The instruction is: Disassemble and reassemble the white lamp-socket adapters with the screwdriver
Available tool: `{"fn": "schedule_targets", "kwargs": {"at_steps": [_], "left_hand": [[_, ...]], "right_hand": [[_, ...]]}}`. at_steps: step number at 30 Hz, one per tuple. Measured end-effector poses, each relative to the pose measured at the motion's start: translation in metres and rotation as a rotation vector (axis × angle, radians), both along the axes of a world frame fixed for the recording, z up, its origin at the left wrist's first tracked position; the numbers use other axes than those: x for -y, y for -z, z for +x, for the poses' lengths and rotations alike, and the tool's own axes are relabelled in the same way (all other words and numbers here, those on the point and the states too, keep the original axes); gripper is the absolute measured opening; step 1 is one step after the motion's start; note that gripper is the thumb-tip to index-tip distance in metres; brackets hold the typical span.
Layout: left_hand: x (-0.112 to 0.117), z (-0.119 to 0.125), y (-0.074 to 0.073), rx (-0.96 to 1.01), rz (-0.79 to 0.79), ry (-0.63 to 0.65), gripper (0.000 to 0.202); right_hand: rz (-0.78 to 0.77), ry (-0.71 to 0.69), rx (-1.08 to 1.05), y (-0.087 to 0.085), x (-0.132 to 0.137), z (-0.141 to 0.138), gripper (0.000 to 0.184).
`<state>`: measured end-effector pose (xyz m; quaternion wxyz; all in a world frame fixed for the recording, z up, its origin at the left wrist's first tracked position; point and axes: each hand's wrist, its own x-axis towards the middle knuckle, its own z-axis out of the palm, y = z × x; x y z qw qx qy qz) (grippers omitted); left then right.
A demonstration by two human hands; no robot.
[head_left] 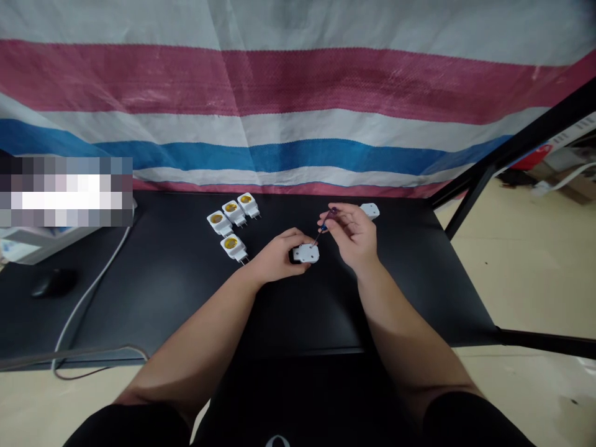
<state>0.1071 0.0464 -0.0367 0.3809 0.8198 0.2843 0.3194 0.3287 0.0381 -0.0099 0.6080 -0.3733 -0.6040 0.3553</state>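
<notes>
My left hand grips a small white plug housing on the dark tabletop, its face with several holes turned up. Between the fingers of my right hand is a screwdriver with a purple and blue handle. Its thin shaft slants down to the housing, and the tip meets it at one of the holes. Another white housing lies just beyond my right hand, partly hidden by it. Left of my left hand are several white plug-in units with round yellow centres and metal prongs.
A black mouse and a grey cable lie on the left of the black table. Behind the table hangs a striped sheet. A black metal frame stands at the right edge.
</notes>
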Motion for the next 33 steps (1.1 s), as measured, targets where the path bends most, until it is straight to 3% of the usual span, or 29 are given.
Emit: {"fn": "schedule_targets", "kwargs": {"at_steps": [9, 13, 17, 22, 25, 29, 33], "left_hand": [[0.002, 0.003, -0.001, -0.002, -0.006, 0.001, 0.048], [0.002, 0.004, 0.0, -0.009, 0.0, -0.007, 0.049], [0.002, 0.003, -0.003, -0.027, -0.002, 0.018, 0.046], [0.003, 0.003, -0.004, -0.036, -0.021, 0.032, 0.049], [0.003, 0.003, -0.003, -0.04, -0.02, 0.029, 0.048], [0.002, 0.003, -0.001, -0.039, -0.044, 0.024, 0.043], [0.002, 0.003, 0.001, -0.021, -0.048, 0.032, 0.048]], "right_hand": [[0.178, 0.223, 0.249, 0.002, 0.012, -0.004, 0.027], [0.231, 0.244, 0.273, 0.002, 0.016, -0.007, 0.027], [0.182, 0.18, 0.302, 0.003, 0.018, -0.009, 0.029], [0.062, -0.106, 0.217, 0.0, 0.021, -0.008, 0.033], [0.023, -0.206, 0.158, -0.002, 0.021, -0.01, 0.03], [0.105, -0.181, 0.084, 0.001, 0.019, -0.015, 0.023], [0.155, -0.008, 0.119, 0.005, 0.017, -0.015, 0.024]]}}
